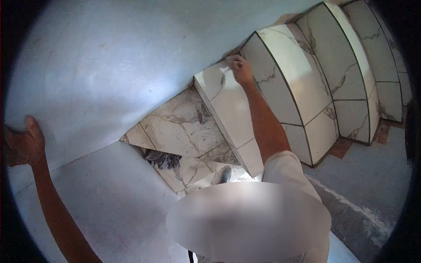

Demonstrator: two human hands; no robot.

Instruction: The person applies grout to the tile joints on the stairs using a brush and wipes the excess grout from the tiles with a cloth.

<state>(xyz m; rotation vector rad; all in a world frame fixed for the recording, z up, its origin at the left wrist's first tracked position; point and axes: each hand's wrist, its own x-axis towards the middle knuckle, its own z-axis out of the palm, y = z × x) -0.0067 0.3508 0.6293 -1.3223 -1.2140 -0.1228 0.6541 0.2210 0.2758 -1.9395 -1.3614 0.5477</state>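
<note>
My left hand (27,143) is at the far left, thumb apart from the fingers, resting against or very near the pale blue wall (109,57). No object shows in it. Up ahead, my right hand (241,70) reaches to the back corner of a marble-patterned stair tread (226,103), where the tread meets the wall and the riser (265,76). Its fingers are curled and pressed down together there. Whatever they may hold is hidden.
More tiled steps (315,61) rise to the right. Below lies a tiled landing (184,120) with dirt stains and a crumpled dark cloth or bag (164,160). A shoe (226,174) shows near my body. Bare concrete (351,175) borders the stairs at right.
</note>
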